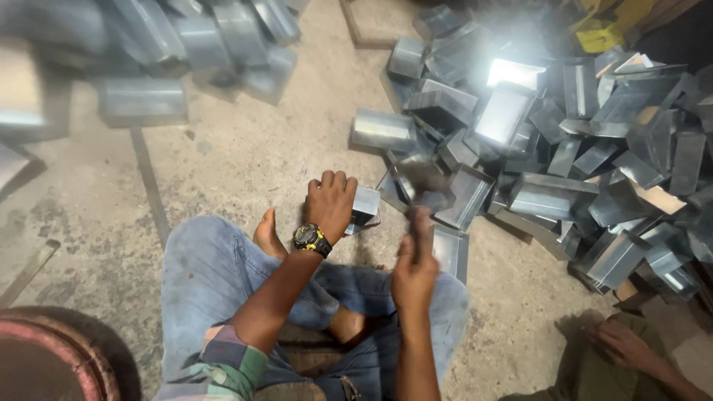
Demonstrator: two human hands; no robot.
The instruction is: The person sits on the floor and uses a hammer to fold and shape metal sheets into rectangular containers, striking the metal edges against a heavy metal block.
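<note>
Firmly, left hand (331, 202) gripping metal box (365, 205), right hand (414, 269) clutching hammer (423, 187)

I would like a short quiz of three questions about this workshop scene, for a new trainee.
1. True or false: the left hand rests on a small metal box on the floor.
2. What does the right hand grip?
A. a paint brush
B. a hammer
C. a tape measure
3. Fill the gap: the big pile of metal boxes lies to the person's ____ side.

Key
1. True: the hand with the wristwatch presses down on the box.
2. B: the handle is in the fist, and the blurred head is above the box.
3. Right: a second, smaller heap is at the upper left.
</note>
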